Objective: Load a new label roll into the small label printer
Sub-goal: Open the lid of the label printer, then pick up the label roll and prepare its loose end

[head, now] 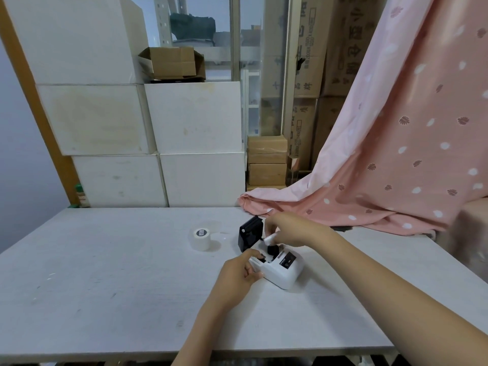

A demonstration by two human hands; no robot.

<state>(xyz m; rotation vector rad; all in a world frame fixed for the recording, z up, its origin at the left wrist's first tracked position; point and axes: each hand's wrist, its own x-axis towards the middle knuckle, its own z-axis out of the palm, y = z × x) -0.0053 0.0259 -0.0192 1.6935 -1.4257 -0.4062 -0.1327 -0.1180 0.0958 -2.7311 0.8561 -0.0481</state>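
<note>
Trouble is most likely at the open bay of the label printer (280,270), which lies on the counter (105,273) toward 4 o'clock of the frame's centre with its black lid (248,235) swung up at its 11 o'clock side. The left hand (237,276) braces the printer's near-left corner, fingers curled together against the white shell. The right hand (290,231) hovers over the bay with its fingers pinched on a small white cylinder (270,239); whether that is a spent core or a narrow roll cannot be told. A dark part sits just under it in the bay, too small to identify.

The new label roll (201,239) stands on end on the counter, apart from the printer at its 10 o'clock, untouched.

Several slips look possible. The pinched cylinder could snag on the bay's edges or that dark part if tilted, and a tug might drag the light printer sideways should the left hand loosen. The upright lid could drop onto the right hand's fingers if knocked. The roll on the counter, nudged onto its side by a reaching wrist, could roll toward the far edge or unwind. Seated the wrong way round, its labels would feed facing away from the print head.
</note>
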